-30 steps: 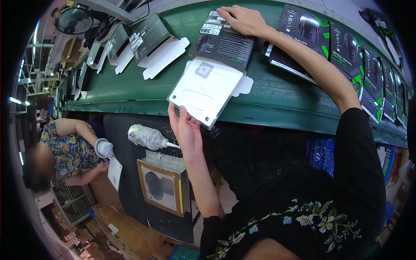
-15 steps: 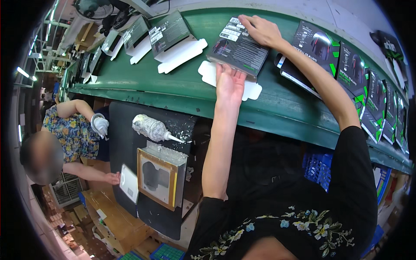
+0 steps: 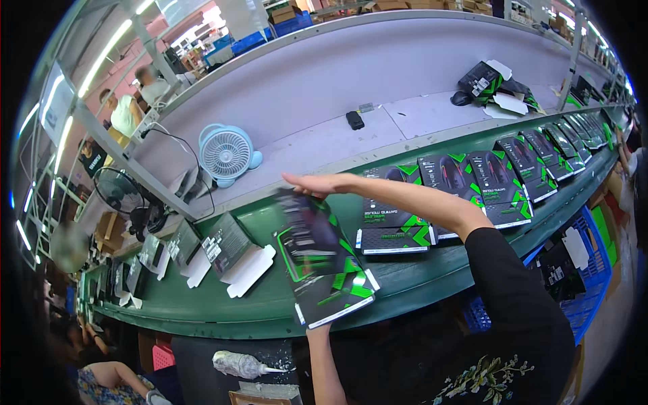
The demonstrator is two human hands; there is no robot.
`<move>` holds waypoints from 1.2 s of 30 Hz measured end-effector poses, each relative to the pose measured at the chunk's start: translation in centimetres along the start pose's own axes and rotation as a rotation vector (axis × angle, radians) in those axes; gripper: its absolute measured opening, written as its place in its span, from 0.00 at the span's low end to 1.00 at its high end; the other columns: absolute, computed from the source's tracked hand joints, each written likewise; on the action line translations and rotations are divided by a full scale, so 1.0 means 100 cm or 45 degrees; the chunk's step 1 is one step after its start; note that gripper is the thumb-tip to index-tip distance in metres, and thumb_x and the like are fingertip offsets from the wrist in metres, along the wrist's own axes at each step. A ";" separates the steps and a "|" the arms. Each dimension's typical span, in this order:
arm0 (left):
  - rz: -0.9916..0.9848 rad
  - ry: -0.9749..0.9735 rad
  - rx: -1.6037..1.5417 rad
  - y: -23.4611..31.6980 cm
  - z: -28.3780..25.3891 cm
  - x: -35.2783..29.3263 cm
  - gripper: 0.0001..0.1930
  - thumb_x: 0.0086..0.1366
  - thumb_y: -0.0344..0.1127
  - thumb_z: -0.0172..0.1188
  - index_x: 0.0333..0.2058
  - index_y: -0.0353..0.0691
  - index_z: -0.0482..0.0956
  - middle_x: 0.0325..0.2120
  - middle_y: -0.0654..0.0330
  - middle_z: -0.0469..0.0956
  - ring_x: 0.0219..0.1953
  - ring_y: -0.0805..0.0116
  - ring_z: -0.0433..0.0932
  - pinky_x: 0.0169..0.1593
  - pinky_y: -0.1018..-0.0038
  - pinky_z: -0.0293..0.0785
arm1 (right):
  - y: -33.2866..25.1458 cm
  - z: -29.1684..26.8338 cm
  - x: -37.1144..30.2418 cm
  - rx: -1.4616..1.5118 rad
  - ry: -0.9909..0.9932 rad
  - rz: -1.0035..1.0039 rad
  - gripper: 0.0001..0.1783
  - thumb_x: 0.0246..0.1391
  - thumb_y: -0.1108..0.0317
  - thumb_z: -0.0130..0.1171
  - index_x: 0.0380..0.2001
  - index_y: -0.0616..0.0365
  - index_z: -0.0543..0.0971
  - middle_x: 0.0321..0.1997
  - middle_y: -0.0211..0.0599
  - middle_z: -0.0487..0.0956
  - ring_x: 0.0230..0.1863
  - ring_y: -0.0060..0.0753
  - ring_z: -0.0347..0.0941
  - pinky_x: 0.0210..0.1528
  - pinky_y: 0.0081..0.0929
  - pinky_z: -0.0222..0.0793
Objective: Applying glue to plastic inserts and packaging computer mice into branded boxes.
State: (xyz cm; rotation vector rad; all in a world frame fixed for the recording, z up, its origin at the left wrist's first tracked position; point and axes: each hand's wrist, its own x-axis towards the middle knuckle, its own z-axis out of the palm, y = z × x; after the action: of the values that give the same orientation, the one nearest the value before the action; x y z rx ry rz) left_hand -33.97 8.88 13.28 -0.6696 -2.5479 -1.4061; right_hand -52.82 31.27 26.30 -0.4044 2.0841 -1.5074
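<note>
A black and green computer-mouse box (image 3: 334,290) is tilted above the green conveyor belt, its upper part smeared by motion. At its lower edge my left hand (image 3: 318,331) grips it from beneath; the fingers are hidden behind the box. My right hand (image 3: 317,184) lies across the box's top end with fingers stretched out flat. Just right of it, a similar box (image 3: 395,209) lies face up under my right forearm. To the left, a dark box with an open white flap (image 3: 246,270) rests on the belt.
Several closed mouse boxes (image 3: 503,189) line the belt (image 3: 283,317) on the right; several open-flapped ones stand left. A light-blue fan (image 3: 226,154) is on the ledge behind. A coated bottle with a nozzle (image 3: 239,364) lies below the belt. A blue crate (image 3: 597,283) is at right.
The view has swung up and right. The box has been turned from its text-covered side to its green-marked side. My left hand has gone from its flap to beneath its near edge.
</note>
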 end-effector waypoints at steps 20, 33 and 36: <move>0.421 -0.295 0.405 0.019 0.015 0.040 0.25 0.60 0.39 0.62 0.55 0.38 0.72 0.52 0.48 0.74 0.57 0.50 0.71 0.60 0.56 0.64 | 0.050 0.132 0.002 -1.623 0.273 -0.451 0.29 0.58 0.45 0.51 0.57 0.50 0.72 0.65 0.70 0.56 0.66 0.81 0.49 0.59 0.80 0.46; 0.131 -0.226 0.185 0.086 0.026 -0.061 0.24 0.65 0.36 0.57 0.60 0.44 0.69 0.58 0.47 0.68 0.62 0.43 0.65 0.63 0.56 0.62 | 0.047 0.138 -0.007 -1.671 0.574 -0.351 0.34 0.42 0.42 0.57 0.44 0.59 0.79 0.62 0.64 0.62 0.66 0.73 0.52 0.55 0.83 0.48; 0.009 -0.348 -0.161 0.137 -0.032 -0.142 0.21 0.65 0.31 0.57 0.57 0.39 0.72 0.60 0.45 0.66 0.63 0.46 0.64 0.64 0.61 0.64 | 0.054 0.065 -0.010 -1.398 0.494 -0.295 0.26 0.41 0.47 0.61 0.36 0.58 0.78 0.61 0.60 0.64 0.65 0.63 0.54 0.54 0.78 0.53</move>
State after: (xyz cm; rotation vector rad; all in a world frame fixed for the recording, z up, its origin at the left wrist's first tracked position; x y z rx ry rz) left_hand -15.46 8.10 20.65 -0.9519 -2.6681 -1.5828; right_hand -47.92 28.54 19.92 -0.7964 3.1373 -0.3913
